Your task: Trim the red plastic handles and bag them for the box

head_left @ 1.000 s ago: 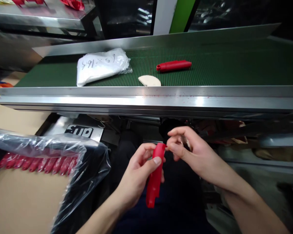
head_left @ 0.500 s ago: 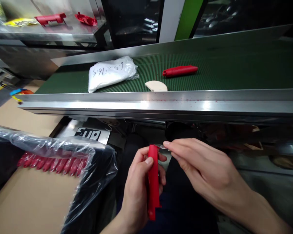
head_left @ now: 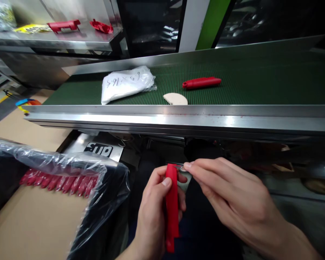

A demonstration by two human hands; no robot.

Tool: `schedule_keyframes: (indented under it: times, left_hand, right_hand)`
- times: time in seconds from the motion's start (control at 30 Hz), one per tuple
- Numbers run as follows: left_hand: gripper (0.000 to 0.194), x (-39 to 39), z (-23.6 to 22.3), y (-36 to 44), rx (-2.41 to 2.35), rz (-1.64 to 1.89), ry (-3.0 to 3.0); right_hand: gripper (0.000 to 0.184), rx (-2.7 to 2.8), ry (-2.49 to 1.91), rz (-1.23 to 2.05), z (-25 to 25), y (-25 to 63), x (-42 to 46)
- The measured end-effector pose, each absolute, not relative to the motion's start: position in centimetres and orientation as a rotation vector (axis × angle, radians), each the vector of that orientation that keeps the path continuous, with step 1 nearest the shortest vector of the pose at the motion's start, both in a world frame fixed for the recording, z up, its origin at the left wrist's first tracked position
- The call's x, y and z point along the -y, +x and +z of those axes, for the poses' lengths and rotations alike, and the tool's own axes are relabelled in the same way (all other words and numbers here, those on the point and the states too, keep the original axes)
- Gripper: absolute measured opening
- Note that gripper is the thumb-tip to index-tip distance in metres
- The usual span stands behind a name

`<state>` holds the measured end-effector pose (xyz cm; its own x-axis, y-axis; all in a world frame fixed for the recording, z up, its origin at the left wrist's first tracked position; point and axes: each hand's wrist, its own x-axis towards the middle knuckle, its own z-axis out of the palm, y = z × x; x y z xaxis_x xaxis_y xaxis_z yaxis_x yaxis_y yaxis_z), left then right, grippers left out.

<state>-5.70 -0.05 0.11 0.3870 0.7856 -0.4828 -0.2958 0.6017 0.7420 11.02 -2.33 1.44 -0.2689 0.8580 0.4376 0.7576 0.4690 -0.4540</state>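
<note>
"Head view: the count, left to right?"

"About ten wrapped red parts (head_left: pixel 60 182), lower left; two red mouldings (head_left: pixel 101 26), upper left; one white bag (head_left: pixel 127 86), one red cylinder (head_left: pixel 202 83), upper centre."

"The hands?"

"Lower centre: left hand (head_left: pixel 153 204) gripping one red casing (head_left: pixel 172 206). Lower right: right hand (head_left: pixel 233 196), fingers extended leftward, pinching one slim metal tool (head_left: pixel 181 167) at the casing's top."

Part (head_left: pixel 172 206) in left hand (head_left: pixel 151 209), before conveyor (head_left: pixel 249 85); bag (head_left: pixel 127 86) on conveyor; box (head_left: pixel 43 216) left of hand.

A steel bench (head_left: pixel 70 44) and a green post (head_left: pixel 213 24) stand behind the conveyor (head_left: pixel 249 81).
</note>
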Motion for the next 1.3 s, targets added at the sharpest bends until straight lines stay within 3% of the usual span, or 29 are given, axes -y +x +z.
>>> schedule_keyframes:
  times: [1.3]
  left_hand:
    - [0.025, 0.16, 0.16, -5.8, -0.931, 0.759, 0.634]
  right_hand:
    - [0.041, 2.134, -1.366, 0.111, 1.43, 11.11, 2.69]
